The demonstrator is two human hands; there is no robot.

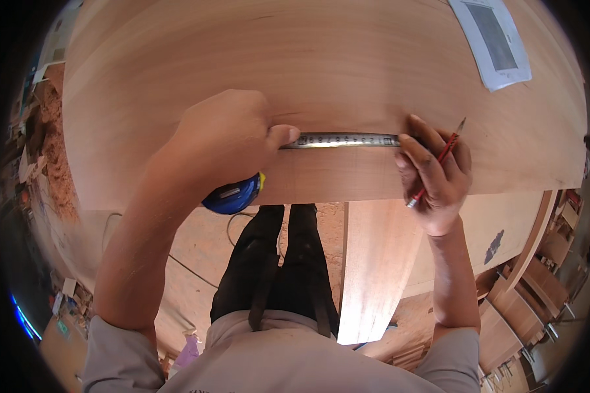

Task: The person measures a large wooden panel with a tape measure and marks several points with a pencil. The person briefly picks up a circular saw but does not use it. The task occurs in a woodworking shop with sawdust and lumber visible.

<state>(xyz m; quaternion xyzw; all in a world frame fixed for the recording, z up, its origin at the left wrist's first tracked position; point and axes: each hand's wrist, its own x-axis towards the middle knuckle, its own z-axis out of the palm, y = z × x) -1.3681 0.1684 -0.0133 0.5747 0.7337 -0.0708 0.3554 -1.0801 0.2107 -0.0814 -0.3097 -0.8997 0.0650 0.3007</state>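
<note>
A metal tape measure blade stretches left to right over a broad wooden board, close to the board's near edge. My left hand is closed, its thumb pressed on the blade. Below that hand shows the blue tape measure case with a yellow edge; the hand hides part of it. My right hand pinches the blade's other end between thumb and finger. A red pencil is also held in the right hand, slanting across the fingers with its point up and away from me.
A printed paper sheet lies on the board at the far right. A long wooden plank extends from under the near edge toward me. Wooden pieces are stacked at lower right. A dark cable runs over the floor by my legs.
</note>
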